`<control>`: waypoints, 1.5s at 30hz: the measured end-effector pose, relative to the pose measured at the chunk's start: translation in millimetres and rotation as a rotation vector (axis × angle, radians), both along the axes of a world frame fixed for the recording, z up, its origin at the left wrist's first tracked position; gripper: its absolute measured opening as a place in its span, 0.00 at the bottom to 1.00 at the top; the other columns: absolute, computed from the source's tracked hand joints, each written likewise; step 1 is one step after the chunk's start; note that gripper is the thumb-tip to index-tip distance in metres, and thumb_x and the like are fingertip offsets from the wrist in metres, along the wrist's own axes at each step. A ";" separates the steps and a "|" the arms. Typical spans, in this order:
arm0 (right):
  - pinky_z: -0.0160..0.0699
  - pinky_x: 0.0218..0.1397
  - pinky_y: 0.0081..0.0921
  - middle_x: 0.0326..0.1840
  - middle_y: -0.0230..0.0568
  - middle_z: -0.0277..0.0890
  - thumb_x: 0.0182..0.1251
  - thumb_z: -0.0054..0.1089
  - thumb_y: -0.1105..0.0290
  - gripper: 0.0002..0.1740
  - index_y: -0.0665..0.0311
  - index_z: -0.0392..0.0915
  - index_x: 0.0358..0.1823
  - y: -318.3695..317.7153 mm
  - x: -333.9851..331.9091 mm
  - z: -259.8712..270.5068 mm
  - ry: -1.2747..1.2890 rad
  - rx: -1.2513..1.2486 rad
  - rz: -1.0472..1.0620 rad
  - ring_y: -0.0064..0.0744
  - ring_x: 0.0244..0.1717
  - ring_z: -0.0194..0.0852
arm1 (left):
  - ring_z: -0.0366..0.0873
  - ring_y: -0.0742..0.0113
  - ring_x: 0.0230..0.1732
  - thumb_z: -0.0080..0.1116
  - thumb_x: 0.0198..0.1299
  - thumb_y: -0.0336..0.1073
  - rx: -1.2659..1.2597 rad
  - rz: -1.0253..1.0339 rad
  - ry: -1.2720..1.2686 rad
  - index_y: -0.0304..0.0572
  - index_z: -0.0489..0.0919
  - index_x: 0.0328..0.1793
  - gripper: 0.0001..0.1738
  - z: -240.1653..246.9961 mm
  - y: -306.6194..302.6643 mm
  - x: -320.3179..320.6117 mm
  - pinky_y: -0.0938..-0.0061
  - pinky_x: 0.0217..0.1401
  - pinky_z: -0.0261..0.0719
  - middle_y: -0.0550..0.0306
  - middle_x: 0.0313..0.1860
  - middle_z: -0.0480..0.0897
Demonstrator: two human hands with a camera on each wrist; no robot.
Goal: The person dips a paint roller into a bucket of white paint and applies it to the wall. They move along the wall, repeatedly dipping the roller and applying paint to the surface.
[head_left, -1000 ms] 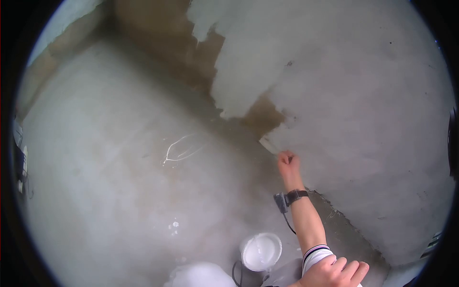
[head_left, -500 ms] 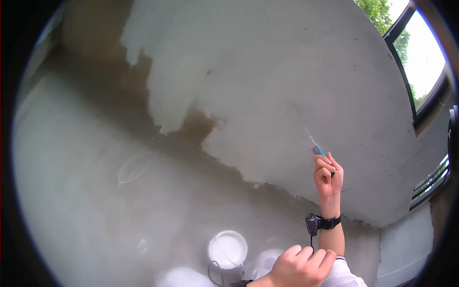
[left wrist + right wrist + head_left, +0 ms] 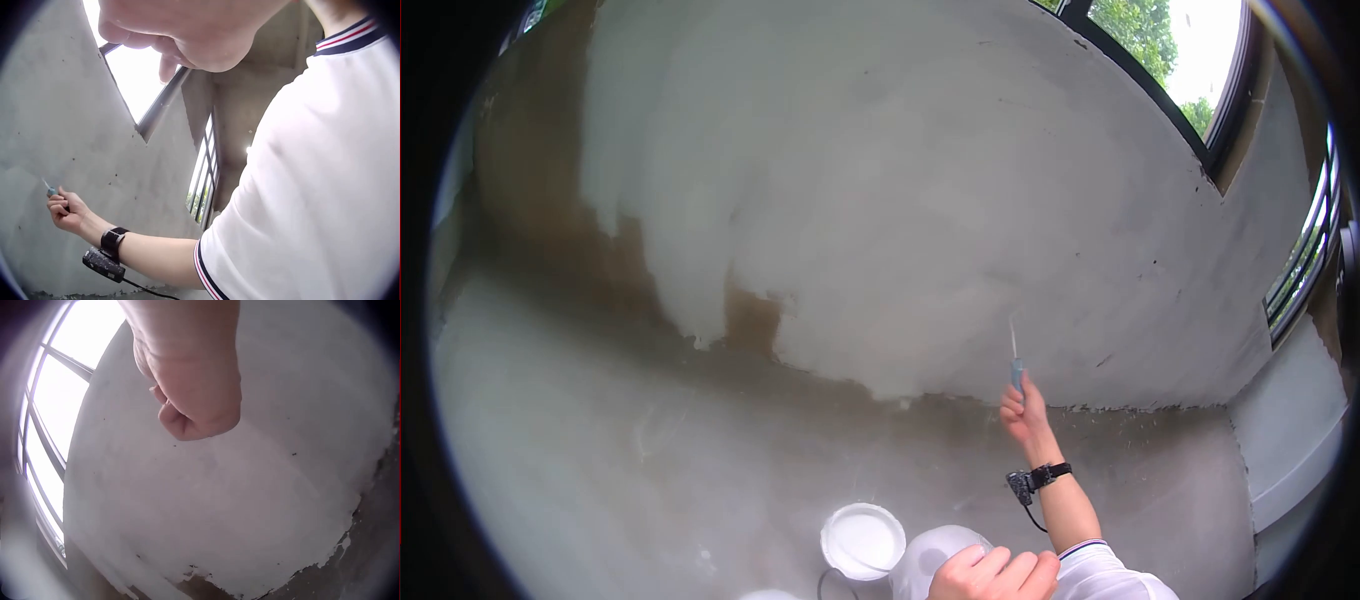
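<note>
My right hand (image 3: pixel 1027 415) grips the blue handle of a thin-bladed tool (image 3: pixel 1017 372), held upright in front of the grey wall (image 3: pixel 920 220); whether the blade touches the wall I cannot tell. The left wrist view also shows this hand (image 3: pixel 69 212) with the tool (image 3: pixel 52 192). In the right wrist view the hand (image 3: pixel 194 387) is curled and hides the tool. My left hand (image 3: pixel 992 576) hangs loosely curled near the right sleeve, with nothing visible in it; in its own wrist view the hand (image 3: pixel 194 31) fills the top.
A white bucket (image 3: pixel 862 541) stands on the floor beside my knee. Bare brown areas (image 3: pixel 752 322) show at the wall's left and lower edge. A window (image 3: pixel 1180 60) is at upper right, with a barred window (image 3: pixel 1305 250) further right. A black cable hangs from the right wrist camera.
The head view has swung right, bringing more of the windows in. My right hand has come away from the coating's lower edge, and the tool now points up. The left hand remains curled.
</note>
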State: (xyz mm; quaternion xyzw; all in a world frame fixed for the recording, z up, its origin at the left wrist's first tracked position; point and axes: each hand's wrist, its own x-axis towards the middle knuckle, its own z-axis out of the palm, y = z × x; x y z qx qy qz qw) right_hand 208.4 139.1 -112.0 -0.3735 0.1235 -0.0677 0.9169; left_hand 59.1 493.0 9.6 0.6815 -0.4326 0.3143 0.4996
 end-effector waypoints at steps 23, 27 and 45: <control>0.41 0.12 0.17 0.16 0.22 0.53 0.80 0.48 0.53 0.17 0.62 0.72 0.47 44.5 32.8 0.6 0.026 -0.368 -0.111 0.13 0.11 0.42 | 0.67 0.67 0.18 0.61 0.43 0.35 0.172 0.014 0.028 0.46 0.77 0.26 0.05 -5.1 -36.3 -2.5 0.70 0.21 0.64 0.63 0.17 0.67; 0.39 0.12 0.18 0.16 0.22 0.54 0.79 0.48 0.53 0.18 0.63 0.73 0.45 23.6 25.6 -61.0 0.226 -0.371 -0.106 0.14 0.10 0.41 | 0.67 0.68 0.18 0.61 0.44 0.35 0.178 0.014 0.020 0.46 0.77 0.26 0.05 -4.1 -38.6 -3.0 0.71 0.21 0.64 0.63 0.17 0.67; 0.39 0.13 0.18 0.16 0.23 0.56 0.79 0.50 0.58 0.16 0.66 0.73 0.42 75.5 27.0 -76.7 0.293 -0.223 -0.171 0.12 0.10 0.41 | 0.67 0.71 0.19 0.60 0.43 0.34 0.250 0.058 -0.093 0.43 0.81 0.30 0.07 2.0 -47.5 -4.9 0.74 0.21 0.61 0.65 0.19 0.68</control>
